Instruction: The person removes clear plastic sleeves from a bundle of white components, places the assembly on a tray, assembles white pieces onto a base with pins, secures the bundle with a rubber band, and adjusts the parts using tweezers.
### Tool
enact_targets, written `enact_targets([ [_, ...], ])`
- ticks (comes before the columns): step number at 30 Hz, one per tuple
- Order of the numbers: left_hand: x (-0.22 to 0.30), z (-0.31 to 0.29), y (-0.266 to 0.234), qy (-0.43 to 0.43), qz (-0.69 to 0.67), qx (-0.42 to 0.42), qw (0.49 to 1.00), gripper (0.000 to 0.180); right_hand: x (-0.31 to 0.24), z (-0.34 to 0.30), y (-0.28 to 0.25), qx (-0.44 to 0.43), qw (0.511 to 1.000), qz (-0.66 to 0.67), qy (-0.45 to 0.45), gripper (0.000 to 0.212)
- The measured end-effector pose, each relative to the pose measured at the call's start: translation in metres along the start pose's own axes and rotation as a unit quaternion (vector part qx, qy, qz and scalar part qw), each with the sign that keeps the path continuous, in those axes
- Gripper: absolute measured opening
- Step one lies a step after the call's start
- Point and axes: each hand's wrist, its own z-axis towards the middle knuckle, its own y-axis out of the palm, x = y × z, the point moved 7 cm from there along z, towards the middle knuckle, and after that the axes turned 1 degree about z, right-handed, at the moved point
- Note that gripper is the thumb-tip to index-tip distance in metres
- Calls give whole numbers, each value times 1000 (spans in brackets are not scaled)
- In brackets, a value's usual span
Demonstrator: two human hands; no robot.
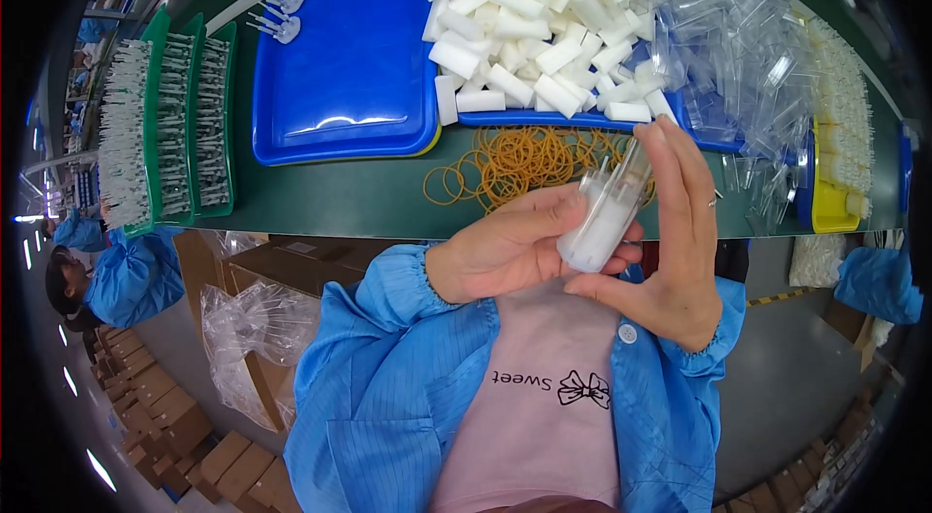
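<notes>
Both hands meet in front of my chest on a small clear plastic container with a white piece inside [604, 225]. My left hand [510, 246] is closed round its lower part, thumb on the near side. A clear flat-sided sleeve [629, 166] rises slantwise from the container. My right hand [682, 241] spans the same assembly, fingertips at the sleeve's upper end and thumb near the container's base. How far the sleeve sits in the container cannot be made out. Just beyond the hands, orange rubber bands [529, 162] lie in a loose heap on the green table [340, 193].
White foam blocks [544, 18] and clear plastic sleeves [743, 37] are piled at the back. A blue tray [345, 76] has white-stemmed clear parts [283, 26] along its edge. Green racks [199, 125] stand left, a yellow bin [835, 193] right. Another person [126, 280] sits far left.
</notes>
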Motion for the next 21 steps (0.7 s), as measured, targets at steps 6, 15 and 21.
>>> enact_targets([
  [6, -4, 2, -5, 4, -27, 11, 1000, 58, 7, 3, 6, 1, 1000, -9, 17, 99],
  [15, 0, 9, -16, 34, -135, -14, 990, 59, 18, 0, 11, 43, 998, 40, 15, 70],
  [21, -3, 8, -24, 49, -125, -28, 991, 57, 11, 2, 17, 13, 1000, 5, -25, 64],
])
